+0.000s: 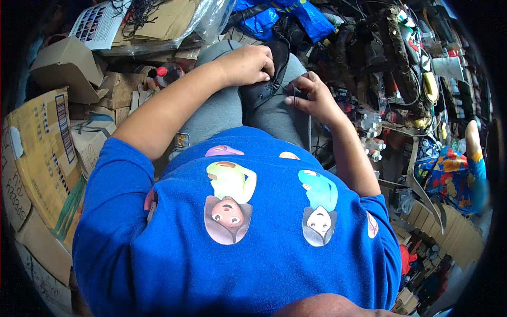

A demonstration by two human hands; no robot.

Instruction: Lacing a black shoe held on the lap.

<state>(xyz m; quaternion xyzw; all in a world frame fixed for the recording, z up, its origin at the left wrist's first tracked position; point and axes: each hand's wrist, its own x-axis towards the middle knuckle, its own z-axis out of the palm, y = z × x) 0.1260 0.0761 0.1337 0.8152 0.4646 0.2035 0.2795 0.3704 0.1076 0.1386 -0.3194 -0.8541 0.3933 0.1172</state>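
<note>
A black lace-up shoe (264,87) rests across my grey-trousered thighs, its opening pointing away from me. My left hand (249,66) lies over the shoe's left side, with fingers curled down at the eyelets; the fingertips are partly hidden. Just right of the shoe, my right hand (312,96) is raised with thumb and forefinger pinched around a thin dark lace (294,94). Where the lace runs between the hand and the shoe is hard to make out.
Cardboard boxes (66,66) and a large carton (42,158) crowd the left, near a red-capped bottle (165,75). Cluttered tools and small bottles (372,137) fill the right. Blue plastic bags (296,18) lie ahead. Another person in multicoloured clothing (449,174) is at far right.
</note>
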